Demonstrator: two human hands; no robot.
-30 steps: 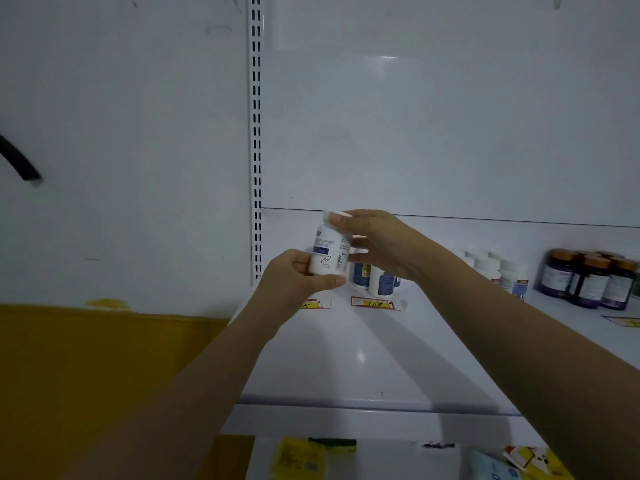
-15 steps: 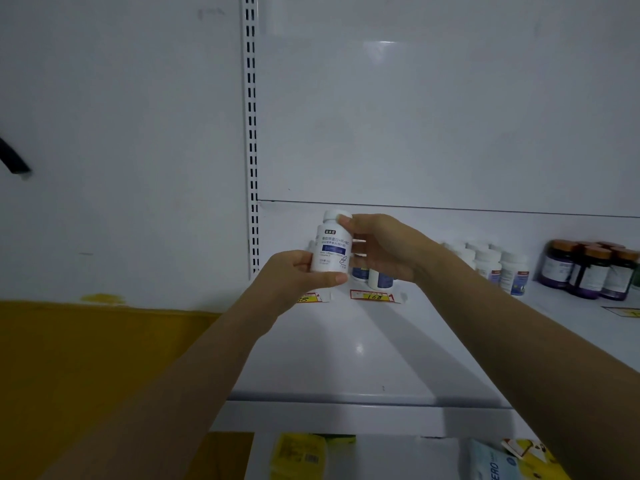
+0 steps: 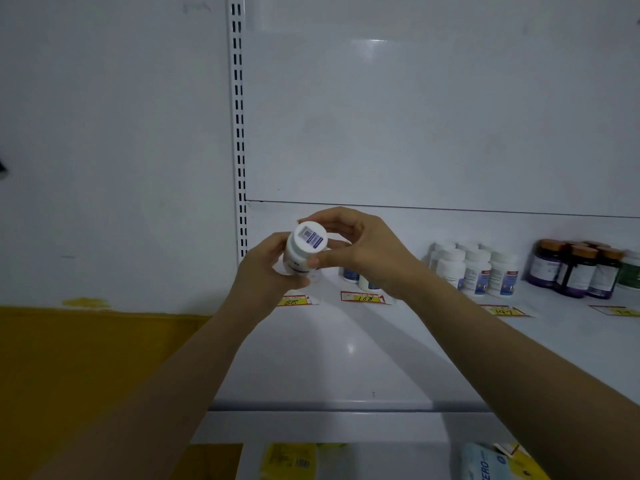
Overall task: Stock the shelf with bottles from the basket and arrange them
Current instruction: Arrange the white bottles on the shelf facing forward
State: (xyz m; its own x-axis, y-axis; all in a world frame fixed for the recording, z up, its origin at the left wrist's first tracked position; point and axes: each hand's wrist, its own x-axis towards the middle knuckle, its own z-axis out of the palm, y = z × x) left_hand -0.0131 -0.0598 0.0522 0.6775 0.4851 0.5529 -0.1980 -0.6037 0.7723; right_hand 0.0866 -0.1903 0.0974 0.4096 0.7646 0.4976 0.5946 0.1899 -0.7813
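Both hands hold one white bottle (image 3: 304, 249) in the air over the back of the shelf (image 3: 346, 358). The left hand (image 3: 266, 271) grips the body from below and from the left, its fingers (image 3: 294, 283) curled round the label. The right hand (image 3: 367, 251) pinches the cap end, thumb under the rim and the other fingers (image 3: 323, 216) arched over the top.

The bottle is tipped. Its long axis runs from the stickered cap, which faces up and back towards the person, down and away to a base hidden inside the left fingers. So the base points roughly at the shelf but not square to it.

Just below the left fingers lies a yellow price tag (image 3: 294, 301), and the shelf beyond it looks bare. A second tag (image 3: 365, 298) lies below the right fingers, with blue-labelled bottles (image 3: 351, 273) partly hidden behind that hand. Further right of the right fingers stand a group of white bottles (image 3: 474, 268) and then dark jars with brown caps (image 3: 575, 268).

Judging from this, the next move is to bring the axis upright and set the base down behind the left tag. The left hand is nearer that spot and already carries the weight. The risk is a tilted landing that lets the bottle topple. The basket is out of view.
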